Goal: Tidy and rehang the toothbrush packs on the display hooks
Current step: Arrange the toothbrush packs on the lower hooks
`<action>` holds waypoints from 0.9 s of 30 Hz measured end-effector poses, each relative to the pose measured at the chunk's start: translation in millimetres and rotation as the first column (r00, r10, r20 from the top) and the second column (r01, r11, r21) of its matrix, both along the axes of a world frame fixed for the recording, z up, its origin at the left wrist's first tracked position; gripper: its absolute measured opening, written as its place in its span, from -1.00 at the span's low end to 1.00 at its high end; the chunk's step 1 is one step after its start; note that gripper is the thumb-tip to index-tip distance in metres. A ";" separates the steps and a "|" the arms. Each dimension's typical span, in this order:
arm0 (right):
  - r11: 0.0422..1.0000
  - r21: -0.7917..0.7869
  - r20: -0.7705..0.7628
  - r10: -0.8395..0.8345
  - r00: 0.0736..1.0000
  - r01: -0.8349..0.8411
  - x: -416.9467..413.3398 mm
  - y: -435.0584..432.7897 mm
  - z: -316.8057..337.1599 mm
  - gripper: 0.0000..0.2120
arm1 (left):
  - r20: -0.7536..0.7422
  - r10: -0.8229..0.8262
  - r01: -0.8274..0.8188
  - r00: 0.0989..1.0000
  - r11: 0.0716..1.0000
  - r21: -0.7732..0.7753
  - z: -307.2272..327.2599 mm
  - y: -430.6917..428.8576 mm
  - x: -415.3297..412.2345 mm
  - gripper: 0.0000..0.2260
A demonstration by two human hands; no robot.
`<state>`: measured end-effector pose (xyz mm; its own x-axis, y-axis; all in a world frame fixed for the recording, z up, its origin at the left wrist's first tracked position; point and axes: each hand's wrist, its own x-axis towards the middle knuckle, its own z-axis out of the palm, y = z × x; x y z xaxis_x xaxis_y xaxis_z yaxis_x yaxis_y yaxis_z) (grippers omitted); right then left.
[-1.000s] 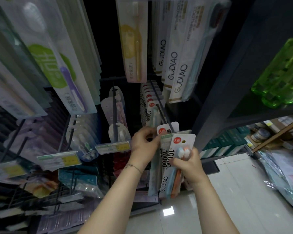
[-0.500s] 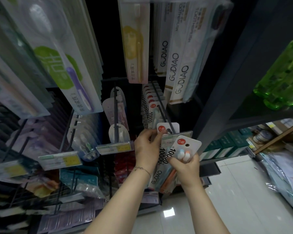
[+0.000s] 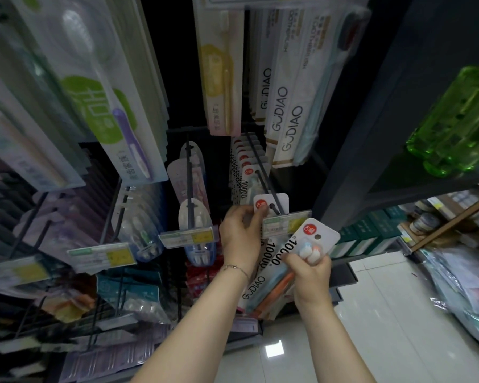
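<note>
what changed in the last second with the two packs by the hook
The right hand tipped its loose pack from upright so the top leans right, not on the hook. The left hand still pinches the front hung pack. Nothing was let go.

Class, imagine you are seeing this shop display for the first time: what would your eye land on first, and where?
Probably the two hands at centre: the right hand holds a loose toothbrush pack tilted, off the hook, while the left hand pinches the front pack hanging on it. Next come the bright green bottles at upper right.
</note>
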<state>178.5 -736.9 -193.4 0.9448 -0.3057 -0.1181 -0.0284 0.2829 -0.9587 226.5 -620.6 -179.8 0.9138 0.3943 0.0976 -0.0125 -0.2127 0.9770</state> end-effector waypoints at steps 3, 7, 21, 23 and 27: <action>1.000 0.018 0.006 -0.011 1.000 0.011 -2.8 -3.2 0.2 -0.80 | 0.025 -0.008 0.008 1.000 1.000 0.029 1.0 1.9 -1.0 -0.81; 0.998 0.055 -0.010 -0.018 1.000 0.019 -8.5 -8.3 -0.1 -0.74 | 0.028 -0.053 0.052 0.998 0.998 0.039 1.4 6.9 -7.3 -0.89; 0.998 0.062 -0.036 0.027 0.999 -0.025 -13.8 -11.2 -11.8 -0.80 | -0.059 -0.193 0.199 0.979 0.972 0.123 -39.4 32.2 -56.0 -0.74; 0.997 0.048 -0.042 0.058 0.997 -0.056 -16.1 -10.5 -15.7 -0.79 | -0.057 -0.201 0.207 0.978 0.971 0.119 -42.5 36.2 -61.1 -0.68; 0.995 0.034 -0.070 0.101 0.992 -0.099 -22.4 -7.4 -25.3 -0.73 | -0.007 -0.210 0.209 0.978 0.967 0.142 -48.5 44.3 -73.3 -0.62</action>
<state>156.0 -744.4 -218.7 0.9591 -0.2057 -0.1946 -0.1263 0.3041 -0.9442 153.2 -576.4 -228.3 0.9736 0.1757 0.1460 -0.0790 -0.3407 0.9369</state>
